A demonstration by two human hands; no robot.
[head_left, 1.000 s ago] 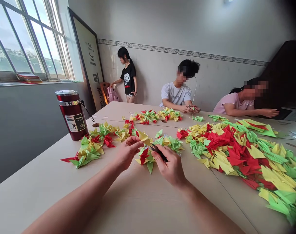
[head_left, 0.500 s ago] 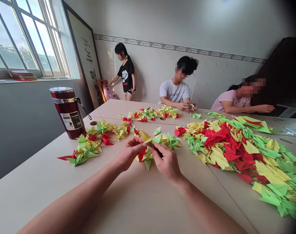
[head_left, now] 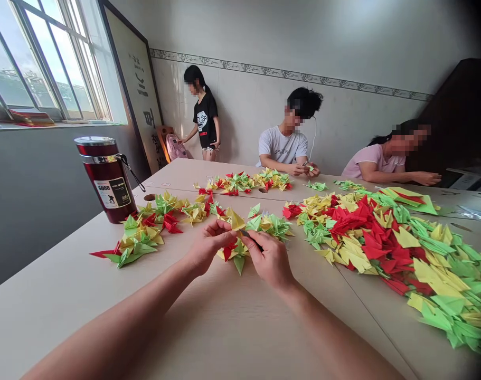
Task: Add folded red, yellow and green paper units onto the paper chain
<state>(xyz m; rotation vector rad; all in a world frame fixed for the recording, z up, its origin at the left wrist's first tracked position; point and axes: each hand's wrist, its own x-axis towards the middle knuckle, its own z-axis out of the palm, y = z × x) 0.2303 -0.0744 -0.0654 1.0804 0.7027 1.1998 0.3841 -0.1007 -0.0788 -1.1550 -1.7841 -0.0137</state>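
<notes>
A yellow folded paper crane point(head_left: 236, 220) is pinched between the fingers of my left hand point(head_left: 208, 246), just above the table. My right hand point(head_left: 272, 259) is closed around a slim dark tool point(head_left: 255, 240), whose tip meets the crane's lower edge; its exact kind is hard to make out. Below and behind both hands lie more folded cranes, among them a green one point(head_left: 239, 262) and a red one point(head_left: 227, 250), partly hidden by my fingers.
On the right spreads a large heap of red, yellow and green cranes point(head_left: 377, 237). A dark red vacuum flask point(head_left: 107, 182) stands at the left. Across the table point(head_left: 105, 311), a person in a white shirt point(head_left: 283, 145) and one in pink point(head_left: 373, 161) sit; another stands by a pink backpack point(head_left: 176, 146).
The view has shifted slightly. My hands keep nearly the same hold on the crane and the dark tool. At the back, the standing person's arm and the pink backpack have moved a little.
</notes>
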